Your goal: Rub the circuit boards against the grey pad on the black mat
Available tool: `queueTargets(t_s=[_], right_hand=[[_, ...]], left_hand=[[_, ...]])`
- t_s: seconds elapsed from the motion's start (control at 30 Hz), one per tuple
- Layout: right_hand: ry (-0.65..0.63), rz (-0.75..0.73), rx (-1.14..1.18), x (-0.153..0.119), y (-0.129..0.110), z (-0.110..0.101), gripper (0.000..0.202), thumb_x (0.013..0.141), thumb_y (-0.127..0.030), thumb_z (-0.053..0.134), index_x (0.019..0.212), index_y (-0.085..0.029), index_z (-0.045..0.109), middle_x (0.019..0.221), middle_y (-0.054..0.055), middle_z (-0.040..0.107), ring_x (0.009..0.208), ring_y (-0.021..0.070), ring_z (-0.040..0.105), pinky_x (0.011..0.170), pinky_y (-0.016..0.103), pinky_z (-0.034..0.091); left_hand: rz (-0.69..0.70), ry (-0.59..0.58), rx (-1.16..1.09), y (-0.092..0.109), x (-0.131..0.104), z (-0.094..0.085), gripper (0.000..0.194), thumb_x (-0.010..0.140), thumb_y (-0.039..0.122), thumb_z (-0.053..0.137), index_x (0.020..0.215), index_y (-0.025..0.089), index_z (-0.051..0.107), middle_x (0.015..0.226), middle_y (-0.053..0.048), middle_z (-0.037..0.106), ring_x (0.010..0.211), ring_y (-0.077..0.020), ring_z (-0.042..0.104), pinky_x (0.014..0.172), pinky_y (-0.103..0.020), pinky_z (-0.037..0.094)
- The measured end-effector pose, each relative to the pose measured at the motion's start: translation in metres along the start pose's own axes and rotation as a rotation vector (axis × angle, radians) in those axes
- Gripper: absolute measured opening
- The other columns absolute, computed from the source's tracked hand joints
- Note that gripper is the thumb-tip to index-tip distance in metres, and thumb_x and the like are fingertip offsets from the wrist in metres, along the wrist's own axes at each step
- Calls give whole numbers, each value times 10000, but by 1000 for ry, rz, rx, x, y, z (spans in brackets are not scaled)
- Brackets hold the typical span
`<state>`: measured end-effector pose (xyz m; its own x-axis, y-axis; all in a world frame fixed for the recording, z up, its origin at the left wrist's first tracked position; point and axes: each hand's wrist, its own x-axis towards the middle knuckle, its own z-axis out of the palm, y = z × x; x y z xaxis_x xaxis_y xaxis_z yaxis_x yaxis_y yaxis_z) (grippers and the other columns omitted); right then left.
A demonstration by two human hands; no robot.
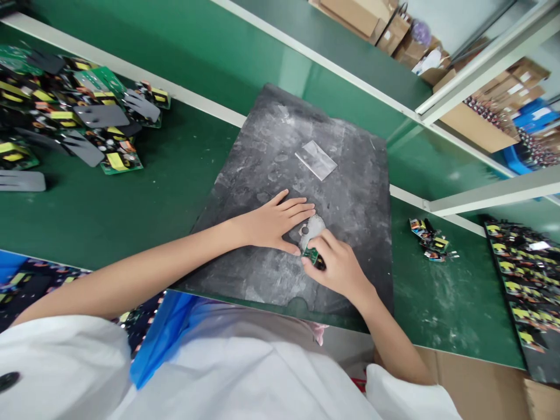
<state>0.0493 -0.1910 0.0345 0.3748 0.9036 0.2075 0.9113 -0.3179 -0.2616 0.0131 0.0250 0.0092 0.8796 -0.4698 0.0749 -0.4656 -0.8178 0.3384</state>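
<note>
A worn black mat [280,140] covers the middle of the green bench. My left hand [273,224] lies flat on it with the fingers spread, beside a pale grey patch [317,224] on the mat. In my right hand [335,262] is a small green circuit board [311,255], gripped between thumb and fingers at the lower edge of that patch. The board's underside and most of its parts are hidden by the fingers. Farther up the mat lies a flat, light grey rectangular plate [315,160].
Circuit boards with grey heat sinks [100,115] pile up at the left. A few small boards [434,240] sit right of the mat, and a black tray [510,291] of boards stands at the far right. White rails [199,102] run behind; cardboard boxes [394,34] are beyond.
</note>
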Motion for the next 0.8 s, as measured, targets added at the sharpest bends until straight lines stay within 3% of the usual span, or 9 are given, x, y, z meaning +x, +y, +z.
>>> queueTargets(t_s=[0.13, 0.27, 0.43, 0.57, 0.73, 0.8], right_hand=[[52, -104, -197, 1, -5, 4, 154, 843, -315, 480, 779, -194, 551, 727, 17, 491, 581, 130, 475, 531, 253, 335], [97, 29, -159, 1, 1, 3, 163, 844, -311, 481, 764, -183, 544, 737, 14, 495, 548, 107, 449, 520, 238, 337], [62, -52, -161, 1, 2, 4, 158, 843, -322, 492, 775, -193, 552, 732, 10, 501, 572, 116, 479, 529, 239, 339], [139, 80, -168, 3, 5, 4, 156, 850, -310, 486, 788, -181, 547, 746, 15, 502, 556, 109, 474, 517, 232, 345], [26, -63, -109, 2, 2, 1, 133, 834, -304, 490, 791, -194, 553, 746, 10, 505, 579, 117, 489, 529, 237, 358], [58, -19, -129, 2, 3, 1, 130, 836, -298, 492, 795, -192, 555, 747, 8, 510, 570, 113, 485, 526, 236, 355]], left_hand=[[9, 13, 5, 0, -1, 1, 883, 827, 709, 356, 1482, 142, 190, 1519, -106, 287, 1426, -262, 186, 1152, -488, -2], [-8, -6, 5, 0, 0, 0, 909, 819, 727, 342, 1485, 130, 180, 1524, -115, 271, 1429, -262, 173, 1153, -474, -20], [-6, -13, -5, 0, 0, 0, 886, 830, 715, 336, 1486, 140, 180, 1528, -106, 264, 1434, -254, 159, 1153, -458, -49], [-4, -2, -3, 0, 0, 1, 898, 826, 717, 344, 1484, 126, 184, 1524, -114, 272, 1430, -263, 168, 1154, -473, -31], [6, 17, -4, 0, 0, 1, 870, 837, 688, 369, 1478, 123, 202, 1514, -111, 295, 1423, -262, 192, 1154, -489, -3], [6, 17, -7, 0, 0, 1, 883, 831, 696, 369, 1479, 122, 197, 1516, -111, 292, 1424, -263, 189, 1155, -489, 2]])
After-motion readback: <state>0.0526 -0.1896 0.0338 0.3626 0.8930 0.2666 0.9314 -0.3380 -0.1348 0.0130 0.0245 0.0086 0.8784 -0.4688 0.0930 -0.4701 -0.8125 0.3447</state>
